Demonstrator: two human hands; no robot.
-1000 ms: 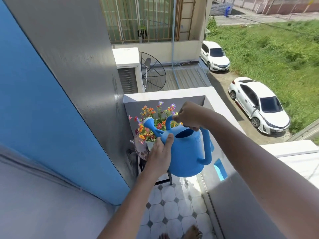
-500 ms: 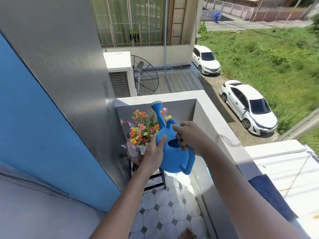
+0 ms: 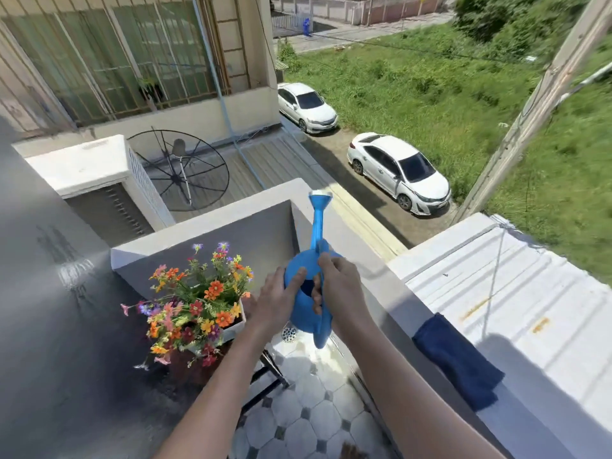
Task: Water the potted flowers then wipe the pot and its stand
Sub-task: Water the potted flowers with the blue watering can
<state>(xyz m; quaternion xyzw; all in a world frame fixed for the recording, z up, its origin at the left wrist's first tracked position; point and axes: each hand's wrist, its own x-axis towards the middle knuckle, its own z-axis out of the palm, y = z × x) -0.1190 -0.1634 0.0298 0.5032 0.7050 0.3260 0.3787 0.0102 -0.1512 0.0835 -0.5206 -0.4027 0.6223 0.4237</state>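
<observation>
A blue watering can (image 3: 306, 313) hangs over the balcony floor, to the right of the flowers, its spout (image 3: 319, 210) pointing up and away. My right hand (image 3: 341, 286) grips its top handle. My left hand (image 3: 278, 298) presses against the can's left side. The potted flowers (image 3: 198, 293), orange, red and pink, fill a white pot (image 3: 233, 327) on a dark metal stand (image 3: 268, 369) in the balcony corner. A dark blue cloth (image 3: 457, 359) lies draped over the balcony wall on the right.
The white balcony wall (image 3: 381, 293) runs along the right and across the far end. A grey house wall (image 3: 49, 326) closes the left side. The floor has white tiles (image 3: 298, 425) and a drain (image 3: 288, 333). Below are a satellite dish, roofs and two white cars.
The can has swung from tipped over the flowers to upright, and moved right, away from the pot. Both hands stayed on it. My view has shifted right and down.
</observation>
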